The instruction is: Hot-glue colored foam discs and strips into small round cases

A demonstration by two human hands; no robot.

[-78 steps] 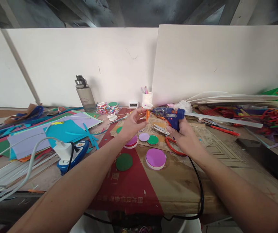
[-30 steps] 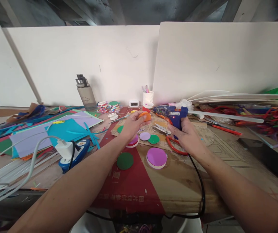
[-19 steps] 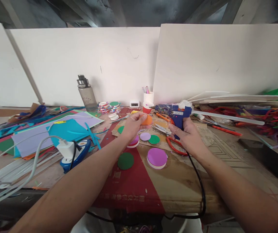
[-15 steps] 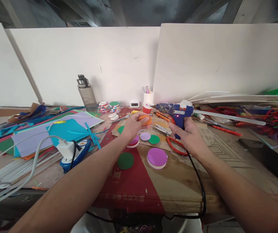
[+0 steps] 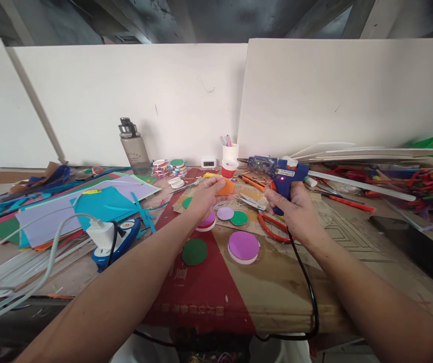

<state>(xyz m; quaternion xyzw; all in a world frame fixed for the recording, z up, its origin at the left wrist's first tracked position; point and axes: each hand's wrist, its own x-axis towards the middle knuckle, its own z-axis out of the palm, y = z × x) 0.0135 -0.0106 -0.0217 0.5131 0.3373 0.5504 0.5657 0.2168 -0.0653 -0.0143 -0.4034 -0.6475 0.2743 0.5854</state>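
Observation:
Between the thumb and fingers of my left hand [image 5: 208, 197] is an orange paper disc [image 5: 225, 187], held above the cardboard. My right hand [image 5: 291, 204] is wrapped round the handle of a blue hot glue gun [image 5: 277, 171], whose nozzle points left and whose small light glows. A long white glue stick [image 5: 364, 186] sticks out of its back. Below lie a purple-topped round piece [image 5: 244, 246], a dark green disc [image 5: 195, 251], a lilac disc [image 5: 225, 214] and a green disc [image 5: 238, 218]. Another purple-topped piece [image 5: 207, 222] is partly behind my left wrist.
Red-handled scissors [image 5: 273, 228] lie under the glue gun. A red and white paper cup [image 5: 229, 169] and a small clock [image 5: 208, 163] stand at the back, with a bottle [image 5: 135, 148] further left. A power strip [image 5: 120, 242], coloured paper [image 5: 50, 217] and a dark phone-like slab [image 5: 415, 247] flank them.
The orange disc has turned in my left hand, showing more of its flat face. The glue gun has shifted slightly right and its nozzle now sits a little higher.

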